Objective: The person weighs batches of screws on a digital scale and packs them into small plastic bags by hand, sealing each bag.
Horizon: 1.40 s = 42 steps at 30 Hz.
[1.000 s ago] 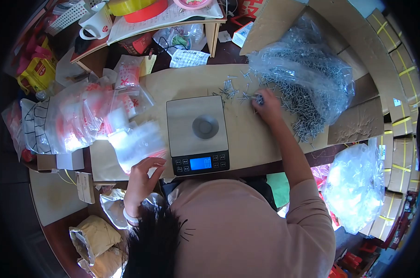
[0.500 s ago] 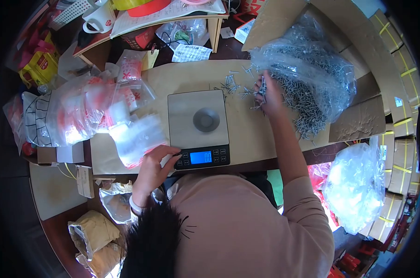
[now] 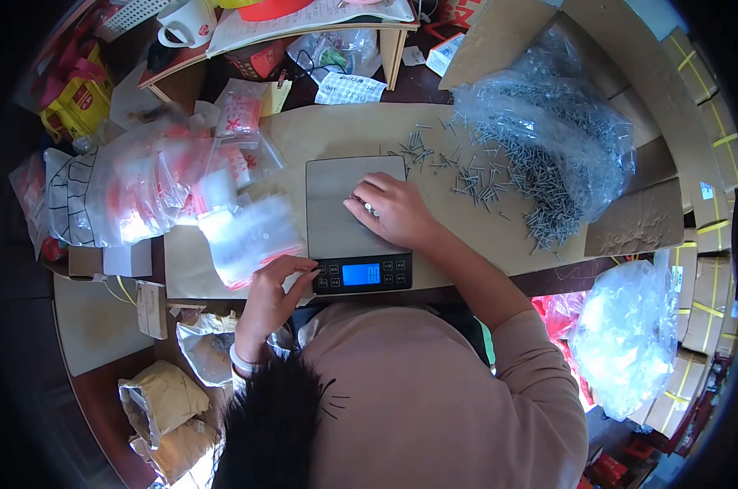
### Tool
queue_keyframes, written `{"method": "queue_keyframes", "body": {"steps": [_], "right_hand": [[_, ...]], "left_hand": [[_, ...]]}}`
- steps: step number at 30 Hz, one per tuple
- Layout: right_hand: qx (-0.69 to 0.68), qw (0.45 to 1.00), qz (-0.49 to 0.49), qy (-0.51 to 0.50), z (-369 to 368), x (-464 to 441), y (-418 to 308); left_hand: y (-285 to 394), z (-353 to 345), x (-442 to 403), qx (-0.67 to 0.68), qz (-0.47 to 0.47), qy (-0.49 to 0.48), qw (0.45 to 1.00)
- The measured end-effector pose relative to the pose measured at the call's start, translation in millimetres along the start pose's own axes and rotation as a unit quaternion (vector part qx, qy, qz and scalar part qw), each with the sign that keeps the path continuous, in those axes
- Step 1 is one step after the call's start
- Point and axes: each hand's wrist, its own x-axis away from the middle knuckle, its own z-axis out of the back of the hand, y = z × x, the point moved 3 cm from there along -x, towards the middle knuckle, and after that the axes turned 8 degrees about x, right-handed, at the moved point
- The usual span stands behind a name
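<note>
My right hand [image 3: 391,213] is over the plate of the digital scale [image 3: 324,183], its fingers curled around a few silvery screws [image 3: 371,209] that show between the fingertips. The round grey shape on the plate's middle is hidden beneath it. At the scale's front left corner, the thumb and forefinger of my left hand [image 3: 273,293] grip the edge beside the buttons. The scale's display [image 3: 361,274] glows blue. Loose screws [image 3: 481,183] lie scattered right of the scale, and a large heap of screws [image 3: 540,183] spills from a clear plastic bag [image 3: 585,106].
Clear zip bags [image 3: 255,232] lie left of the scale, beside a pile of red-printed plastic bags [image 3: 153,187]. An open cardboard box [image 3: 638,216] surrounds the screw bag. A wooden shelf [image 3: 393,57] with a white mug [image 3: 187,24] stands at the back.
My right hand has moved left from the screw heap to above the scale plate, carrying screws. More loose screws are visible where it was. My left hand stays at the scale's corner.
</note>
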Motion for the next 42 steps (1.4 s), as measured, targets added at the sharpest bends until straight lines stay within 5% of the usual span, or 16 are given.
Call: {"method": "queue_keyframes", "body": {"steps": [4,7,12,18,24,27,30,33,36,42], "right_hand": [[0.003,1.000,0.022,0.004,8.6,0.4,5.0],[-0.151,0.981,-0.115,0.041,8.6,9.8,27.6],[-0.406,0.821,-0.379,0.136,32.9,45.3,85.6],[-0.419,0.757,-0.490,0.108,51.3,101.0,127.4],[-0.408,0.783,-0.466,0.052,45.1,98.1,117.5],[-0.269,0.866,-0.413,-0.086,35.7,78.8,108.0],[-0.156,0.978,-0.133,-0.044,17.6,52.6,87.7],[-0.044,0.958,-0.152,-0.238,11.7,43.9,73.0],[0.025,0.945,-0.162,-0.285,23.9,34.5,64.4],[-0.144,0.962,-0.164,-0.162,41.0,22.7,54.1]], "left_hand": [[-2.5,-2.3,-3.1,-0.005,-0.009,-0.004,1.000],[-1.1,-0.4,-6.2,-0.026,-0.019,0.006,0.999],[-28.6,7.7,0.3,-0.113,-0.014,0.059,0.992],[-65.8,3.6,0.7,-0.222,-0.046,0.094,0.969],[-64.5,4.2,-4.1,-0.130,0.008,0.192,0.973],[-60.4,3.7,-5.3,-0.137,0.015,0.186,0.973],[-53.5,5.1,-4.4,-0.142,-0.002,0.191,0.971],[-49.2,8.6,-1.6,-0.143,-0.022,0.202,0.969],[-44.4,16.2,-0.7,-0.167,-0.067,0.218,0.959],[-35.4,28.1,1.1,-0.113,0.020,0.233,0.966]]}}
